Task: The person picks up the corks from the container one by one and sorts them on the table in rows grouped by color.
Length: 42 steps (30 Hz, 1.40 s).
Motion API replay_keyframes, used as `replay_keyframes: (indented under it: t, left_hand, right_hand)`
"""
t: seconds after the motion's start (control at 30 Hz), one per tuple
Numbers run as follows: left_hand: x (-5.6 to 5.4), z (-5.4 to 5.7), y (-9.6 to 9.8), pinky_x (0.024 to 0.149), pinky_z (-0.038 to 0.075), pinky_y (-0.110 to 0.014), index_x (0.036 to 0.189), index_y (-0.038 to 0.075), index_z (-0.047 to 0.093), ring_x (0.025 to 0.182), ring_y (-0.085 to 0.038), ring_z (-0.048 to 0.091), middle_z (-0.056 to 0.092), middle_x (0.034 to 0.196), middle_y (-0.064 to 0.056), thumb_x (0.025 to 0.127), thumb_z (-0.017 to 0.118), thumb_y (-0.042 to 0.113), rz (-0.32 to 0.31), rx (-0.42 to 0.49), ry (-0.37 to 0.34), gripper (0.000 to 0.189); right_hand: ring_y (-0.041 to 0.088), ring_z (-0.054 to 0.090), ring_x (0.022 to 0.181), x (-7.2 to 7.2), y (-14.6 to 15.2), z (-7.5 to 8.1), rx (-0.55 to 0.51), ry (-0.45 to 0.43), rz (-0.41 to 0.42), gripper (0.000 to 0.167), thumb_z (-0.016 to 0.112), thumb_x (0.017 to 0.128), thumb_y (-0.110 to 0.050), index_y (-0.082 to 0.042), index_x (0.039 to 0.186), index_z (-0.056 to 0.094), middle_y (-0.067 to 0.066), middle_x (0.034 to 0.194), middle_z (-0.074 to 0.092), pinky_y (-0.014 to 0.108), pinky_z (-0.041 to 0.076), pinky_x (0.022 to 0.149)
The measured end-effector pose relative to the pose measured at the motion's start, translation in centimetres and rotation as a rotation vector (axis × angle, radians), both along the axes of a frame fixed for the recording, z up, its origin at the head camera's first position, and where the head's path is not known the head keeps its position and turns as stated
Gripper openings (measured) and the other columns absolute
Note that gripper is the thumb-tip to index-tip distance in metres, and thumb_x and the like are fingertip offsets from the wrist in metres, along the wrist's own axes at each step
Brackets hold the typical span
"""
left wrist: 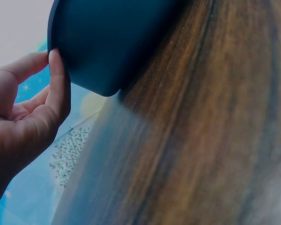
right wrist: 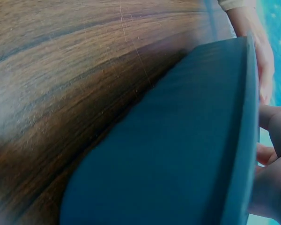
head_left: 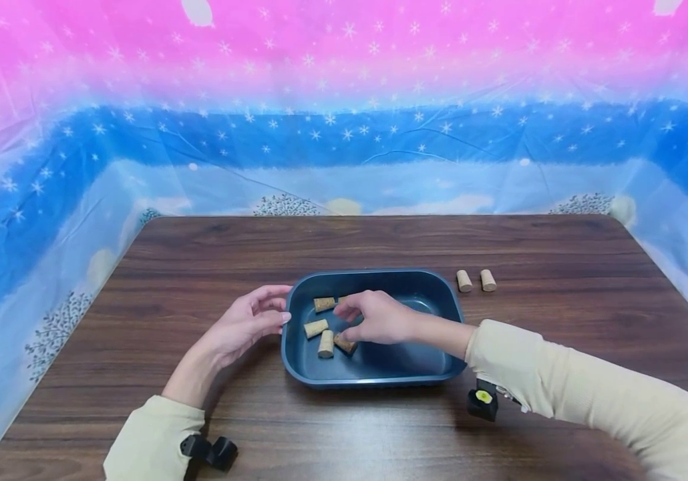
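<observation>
With curled fingers of the left hand (head_left: 248, 324), pinching the left rim of a dark blue, rounded rectangular tray (head_left: 374, 383). With the right hand (head_left: 380, 317), poised over tan, tapered cork stoppers (head_left: 326, 344) toward that edge, thumb and forefinger parted, without any visible hold. Probably light, firm, hardly slippery; best pinched across the sides.

this looks like a curtained-off booth or small set: creased cloth (head_left: 368, 143) printed with snowflakes, pink above and blue lower down, hangs along the far, left and right sides of a wood-grain table (head_left: 248, 247); the kind of building cannot be told.
</observation>
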<state>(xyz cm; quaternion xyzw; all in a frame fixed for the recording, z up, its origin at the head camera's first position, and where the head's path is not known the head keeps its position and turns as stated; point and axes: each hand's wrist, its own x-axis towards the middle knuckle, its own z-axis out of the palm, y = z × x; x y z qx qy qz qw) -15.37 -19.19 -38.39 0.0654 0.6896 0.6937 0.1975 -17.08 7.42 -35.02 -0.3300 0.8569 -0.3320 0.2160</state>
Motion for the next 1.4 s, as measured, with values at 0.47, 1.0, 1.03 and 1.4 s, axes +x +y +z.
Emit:
replay_keyframes:
  t: [0.47, 1.0, 1.03, 1.4]
  left_hand:
    - [-0.1, -0.1, 0.1, 0.084, 0.054, -0.030, 0.142, -0.004, 0.035, 0.092, -0.017, 0.060, 0.050, 0.117, -0.018, 0.093, 0.062, 0.004, -0.001, 0.005, -0.014, 0.057]
    - [-0.1, 0.1, 0.2, 0.083, 0.054, -0.030, 0.142, -0.004, 0.035, 0.091, -0.016, 0.061, 0.051, 0.115, -0.017, 0.092, 0.060, 0.001, -0.007, 0.017, -0.014, 0.057]
    - [0.0, 0.1, 0.1, 0.083, 0.054, -0.030, 0.142, -0.004, 0.035, 0.091, -0.016, 0.061, 0.051, 0.115, -0.017, 0.092, 0.060, 0.001, -0.007, 0.015, -0.013, 0.057]
    - [0.0, -0.1, 0.0, 0.082, 0.054, -0.029, 0.142, -0.004, 0.035, 0.090, -0.015, 0.061, 0.052, 0.113, -0.016, 0.092, 0.059, 0.000, -0.003, 0.022, -0.008, 0.056]
  right_hand:
    - [0.020, 0.061, 0.104, 0.2, -2.1, -1.5, 0.038, -0.008, -0.080, 0.044, 0.078, 0.081, -0.018, -0.001, 0.118, 0.064, 0.008, 0.112, 0.066, 0.033, 0.050, 0.091]
    - [0.020, 0.062, 0.100, 0.6, -2.8, -2.5, 0.041, 0.071, -0.107, 0.044, 0.081, 0.077, -0.012, 0.000, 0.117, 0.064, 0.008, 0.105, 0.067, 0.034, 0.050, 0.089]
    - [0.020, 0.062, 0.100, 0.6, -2.8, -2.6, 0.045, 0.073, -0.107, 0.044, 0.081, 0.078, -0.012, -0.001, 0.117, 0.064, 0.008, 0.105, 0.067, 0.034, 0.050, 0.089]
    - [0.020, 0.062, 0.098, 0.7, -2.9, -2.5, 0.032, 0.074, -0.131, 0.041, 0.079, 0.079, -0.011, -0.002, 0.116, 0.065, 0.008, 0.104, 0.067, 0.034, 0.050, 0.088]
